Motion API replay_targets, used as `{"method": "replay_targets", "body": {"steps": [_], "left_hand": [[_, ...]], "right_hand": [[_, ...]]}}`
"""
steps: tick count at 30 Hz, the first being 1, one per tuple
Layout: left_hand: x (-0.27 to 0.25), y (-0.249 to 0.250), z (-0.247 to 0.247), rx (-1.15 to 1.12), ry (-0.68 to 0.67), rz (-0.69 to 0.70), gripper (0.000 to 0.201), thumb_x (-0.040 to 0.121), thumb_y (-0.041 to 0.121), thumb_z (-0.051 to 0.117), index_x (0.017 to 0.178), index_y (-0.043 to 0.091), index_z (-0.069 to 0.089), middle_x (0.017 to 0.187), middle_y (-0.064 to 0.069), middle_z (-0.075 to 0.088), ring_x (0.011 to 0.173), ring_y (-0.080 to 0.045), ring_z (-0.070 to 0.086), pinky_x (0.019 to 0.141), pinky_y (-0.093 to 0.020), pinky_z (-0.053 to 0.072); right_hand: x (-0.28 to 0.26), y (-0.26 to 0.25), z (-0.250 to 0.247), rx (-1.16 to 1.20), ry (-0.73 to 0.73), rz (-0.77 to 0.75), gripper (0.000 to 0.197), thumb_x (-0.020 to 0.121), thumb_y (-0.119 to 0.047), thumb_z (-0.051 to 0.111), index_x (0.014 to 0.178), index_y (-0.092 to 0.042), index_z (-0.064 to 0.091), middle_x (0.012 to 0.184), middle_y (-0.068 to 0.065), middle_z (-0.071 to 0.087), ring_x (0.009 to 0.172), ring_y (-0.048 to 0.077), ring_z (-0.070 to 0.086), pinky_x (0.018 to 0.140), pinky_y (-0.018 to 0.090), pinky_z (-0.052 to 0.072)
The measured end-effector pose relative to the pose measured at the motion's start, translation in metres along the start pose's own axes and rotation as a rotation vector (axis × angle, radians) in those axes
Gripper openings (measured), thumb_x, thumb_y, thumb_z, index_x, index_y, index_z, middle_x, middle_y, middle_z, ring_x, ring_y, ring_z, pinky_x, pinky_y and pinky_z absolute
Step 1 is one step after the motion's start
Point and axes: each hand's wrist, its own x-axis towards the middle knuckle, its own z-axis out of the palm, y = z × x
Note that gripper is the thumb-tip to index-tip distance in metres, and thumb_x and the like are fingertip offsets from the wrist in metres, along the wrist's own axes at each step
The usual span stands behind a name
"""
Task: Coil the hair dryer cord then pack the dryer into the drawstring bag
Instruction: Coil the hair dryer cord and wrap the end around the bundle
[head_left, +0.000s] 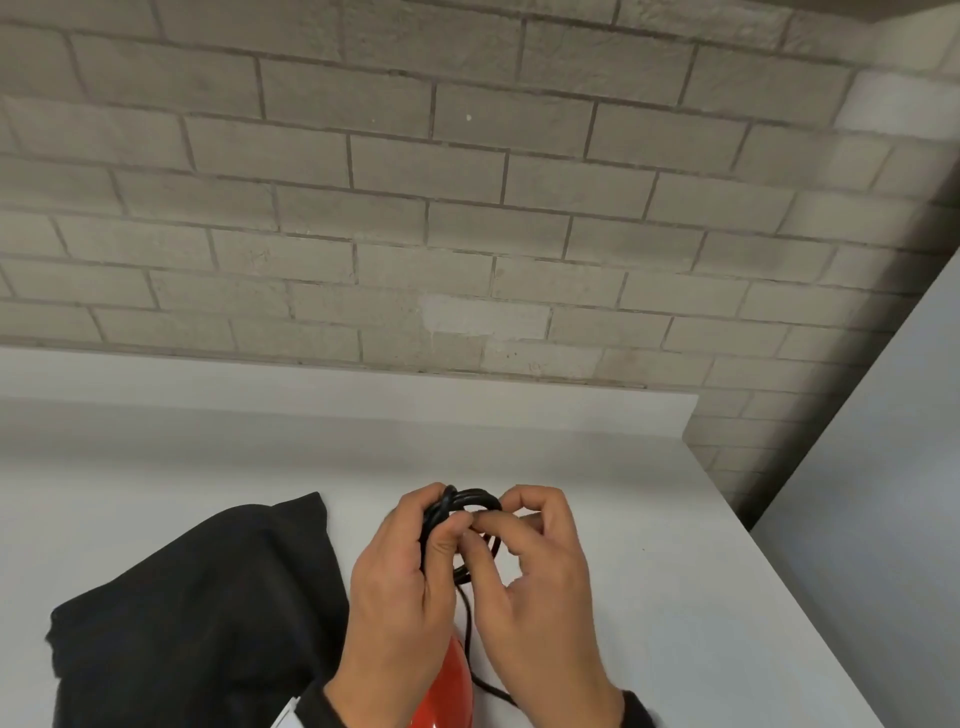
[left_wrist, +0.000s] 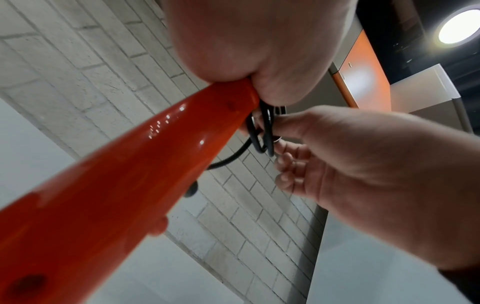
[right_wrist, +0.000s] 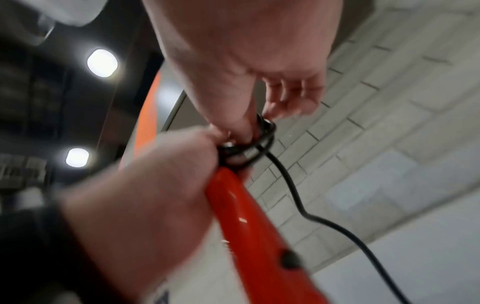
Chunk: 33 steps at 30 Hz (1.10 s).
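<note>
A white table (head_left: 623, 519) stands against a grey brick wall (head_left: 415, 208). A black drawstring bag (head_left: 208, 597) lies crumpled at its left. The red hair dryer (head_left: 449, 691), handle end pointing up and away, is gripped by the left hand (head_left: 400, 587) along with the black cord (head_left: 462, 512) coils. The right hand (head_left: 530, 577) pinches a loop just beside it.

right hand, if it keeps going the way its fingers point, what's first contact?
Likely the left hand: the right hand points its fingertips leftward into the coiled cord it pinches, the left thumb directly behind. Depth unclear.
</note>
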Motion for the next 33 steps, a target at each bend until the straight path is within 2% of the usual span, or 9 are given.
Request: {"method": "replay_targets", "body": {"steps": [3,8,11,13,16,20,23,26,33], "left_hand": [[0.001,-0.003,-0.003,-0.012,0.000,-0.009,0.022,0.094,0.042,0.046,0.103,0.028,0.060,0.095,0.015,0.064,0.081,-0.004,0.065,0.065,-0.007,0.047],[0.001,0.001,-0.008,-0.012,-0.018,0.045,0.019,0.091,0.040,0.044,0.103,0.035,0.058,0.094,0.020,0.064,0.079,0.000,0.063,0.065,-0.005,0.044],[0.000,0.002,-0.008,-0.010,-0.036,0.053,0.029,0.090,0.039,0.044,0.116,0.036,0.057,0.105,0.025,0.060,0.091,0.007,0.061,0.074,-0.001,0.042],[0.000,0.002,-0.007,-0.014,-0.044,0.061,0.031,0.091,0.037,0.044,0.118,0.031,0.058,0.109,0.026,0.059,0.096,0.010,0.059,0.077,0.001,0.041],[0.002,0.004,-0.007,-0.012,-0.044,0.081,0.021,0.091,0.036,0.044,0.108,0.037,0.057,0.103,0.025,0.061,0.092,0.006,0.060,0.075,-0.001,0.042],[0.007,-0.002,-0.009,-0.031,-0.009,0.029,0.014,0.091,0.049,0.042,0.097,0.049,0.055,0.089,0.020,0.064,0.072,-0.003,0.062,0.063,-0.010,0.045],[0.007,-0.003,-0.011,-0.011,0.011,0.042,0.016,0.091,0.058,0.040,0.098,0.054,0.053,0.091,0.021,0.064,0.075,-0.003,0.063,0.063,-0.007,0.044],[0.006,-0.002,-0.010,-0.006,0.001,0.058,0.014,0.090,0.046,0.043,0.097,0.049,0.054,0.094,0.021,0.063,0.082,-0.002,0.062,0.065,-0.007,0.046],[0.007,-0.002,-0.008,0.002,0.011,0.069,0.012,0.090,0.043,0.044,0.093,0.044,0.056,0.090,0.017,0.062,0.072,-0.005,0.060,0.061,-0.007,0.042]], "right_hand": [[0.010,-0.008,-0.015,0.314,-0.323,0.309,0.013,0.086,-0.029,0.067,0.076,-0.023,0.074,0.098,-0.009,0.057,0.077,0.006,0.059,0.070,0.019,0.049],[0.028,-0.010,-0.041,0.682,-0.628,0.497,0.027,0.094,-0.024,0.060,0.070,-0.017,0.072,0.075,-0.008,0.066,0.064,0.002,0.052,0.070,0.025,0.041],[0.031,-0.002,-0.045,0.896,-0.696,0.599,0.029,0.092,-0.030,0.057,0.072,-0.012,0.069,0.089,0.006,0.062,0.069,0.012,0.045,0.067,0.027,0.040],[0.030,-0.001,-0.046,0.935,-0.686,0.633,0.031,0.091,-0.032,0.057,0.071,-0.011,0.068,0.094,0.010,0.061,0.073,0.015,0.046,0.067,0.027,0.041],[0.023,-0.010,-0.047,0.797,-0.583,0.554,0.034,0.093,-0.038,0.056,0.070,-0.016,0.069,0.087,-0.005,0.067,0.072,0.009,0.053,0.072,0.026,0.043],[-0.002,-0.017,-0.035,0.360,-0.315,0.263,0.023,0.074,-0.054,0.064,0.089,-0.038,0.068,0.118,-0.022,0.048,0.091,0.002,0.053,0.083,0.014,0.042],[-0.018,-0.012,-0.020,0.196,-0.146,0.097,0.016,0.077,-0.040,0.067,0.093,-0.043,0.064,0.106,-0.020,0.047,0.091,0.010,0.052,0.078,0.008,0.041],[-0.023,-0.008,-0.010,0.201,-0.060,0.023,0.009,0.086,-0.034,0.061,0.090,-0.041,0.064,0.094,-0.015,0.063,0.088,0.013,0.060,0.071,0.012,0.045],[-0.004,-0.012,-0.035,0.751,-0.287,0.498,0.007,0.086,-0.007,0.068,0.083,-0.011,0.073,0.073,0.006,0.075,0.069,0.014,0.068,0.066,0.019,0.052]]}}
